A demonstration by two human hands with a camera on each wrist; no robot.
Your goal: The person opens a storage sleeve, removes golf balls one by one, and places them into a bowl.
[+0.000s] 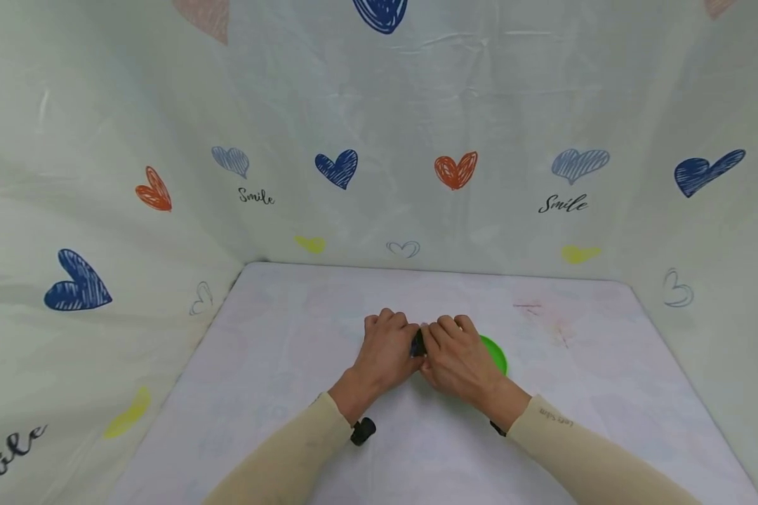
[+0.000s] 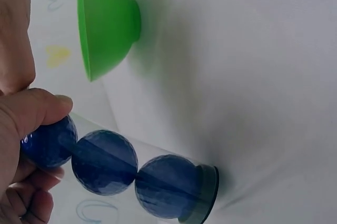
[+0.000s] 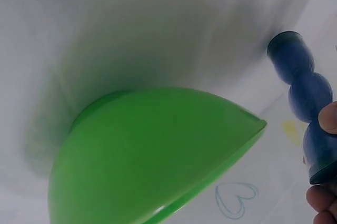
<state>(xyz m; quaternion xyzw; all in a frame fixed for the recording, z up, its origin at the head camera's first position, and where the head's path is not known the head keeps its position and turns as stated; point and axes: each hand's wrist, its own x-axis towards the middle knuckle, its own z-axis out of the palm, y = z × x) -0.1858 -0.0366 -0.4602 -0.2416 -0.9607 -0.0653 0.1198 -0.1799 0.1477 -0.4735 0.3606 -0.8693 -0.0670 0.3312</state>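
A translucent blue stack of ball-shaped segments with dark end caps stands near the table's middle, its lower cap on or just above the surface. In the head view, only its dark upper part shows between the hands. My left hand grips the stack near its top, the thumb lying across the upper ball in the left wrist view. My right hand has curled fingers at the same top end, mostly hiding their contact. Beside the right hand, a green bowl sits upright, partly covered.
The white table has faint reddish marks at its back right. A pale cloth printed with hearts and "Smile" hangs behind it and along the sides. The bowl is close beneath the right wrist.
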